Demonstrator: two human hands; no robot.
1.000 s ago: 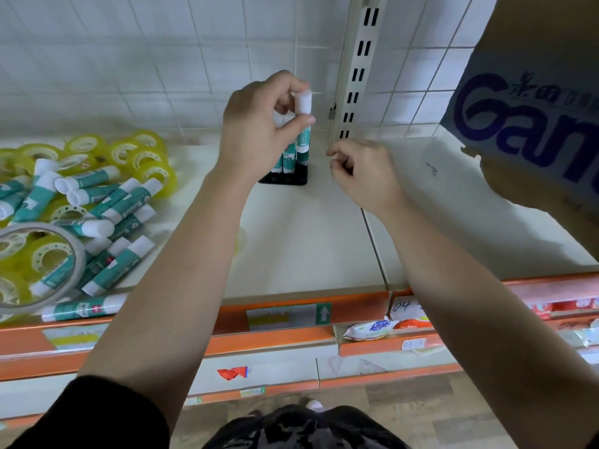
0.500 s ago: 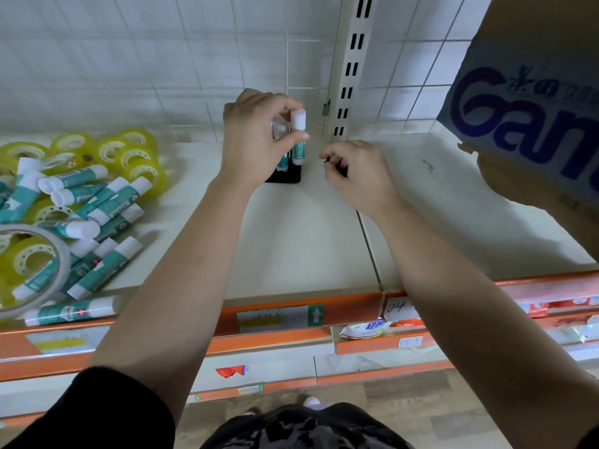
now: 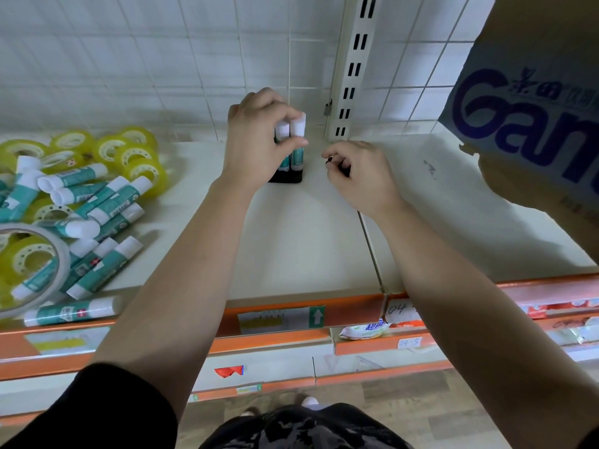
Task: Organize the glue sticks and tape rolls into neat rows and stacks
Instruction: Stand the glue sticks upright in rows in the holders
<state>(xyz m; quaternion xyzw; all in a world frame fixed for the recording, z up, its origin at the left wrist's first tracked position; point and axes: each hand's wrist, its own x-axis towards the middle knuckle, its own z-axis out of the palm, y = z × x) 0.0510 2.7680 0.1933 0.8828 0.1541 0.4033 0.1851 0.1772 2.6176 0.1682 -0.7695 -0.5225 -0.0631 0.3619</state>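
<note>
Gripping upright glue sticks [image 3: 296,157], left hand [image 3: 256,140]

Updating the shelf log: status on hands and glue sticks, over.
Left hand pinches upright white-capped teal glue stick at white shelf back. Right hand curled nearby, contents unclear. Loose glue sticks and yellow tape rolls piled left, nothing blocking.

Left hand [image 3: 259,140] covers most of the upright glue sticks [image 3: 297,147] it grips; the count behind the fingers is unreadable. Just right of the grip, right hand [image 3: 359,176]: dark speck [image 3: 328,162] at the curled fingertips, too small to identify, unclear if held. Far right, cardboard box [image 3: 525,102] cut by the frame edge. Far left and nearer, big tape roll [image 3: 48,277] also cut off.
</note>
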